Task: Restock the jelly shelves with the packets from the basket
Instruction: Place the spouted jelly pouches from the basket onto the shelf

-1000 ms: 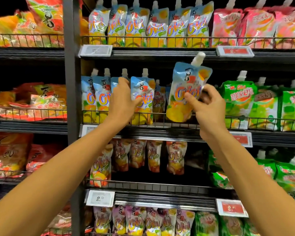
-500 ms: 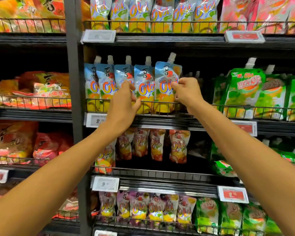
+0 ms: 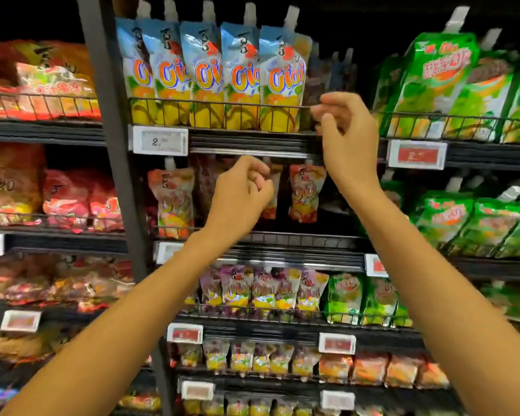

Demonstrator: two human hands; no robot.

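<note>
Several blue and yellow jelly pouches (image 3: 282, 82) with white spouts stand in a row behind the wire rail (image 3: 222, 102) of the upper shelf. The rightmost pouch stands at the row's end, free of both hands. My right hand (image 3: 342, 130) hovers just right of that pouch, in front of the shelf edge, fingers loosely curled and holding nothing. My left hand (image 3: 240, 193) is lower, in front of the shelf below, fingers curled in and empty. No basket is in view.
A dark upright post (image 3: 108, 145) divides the shelving. Green pouches (image 3: 445, 82) fill the right side, red and orange bags (image 3: 51, 85) the left. Lower shelves hold pink (image 3: 306, 193) and purple pouches (image 3: 252, 289). Price tags (image 3: 160, 139) clip to the shelf edges.
The pouch my right hand carried now stands at the right end of the blue row. Both hands have let go and drawn back from the shelf, the left one dropping lower.
</note>
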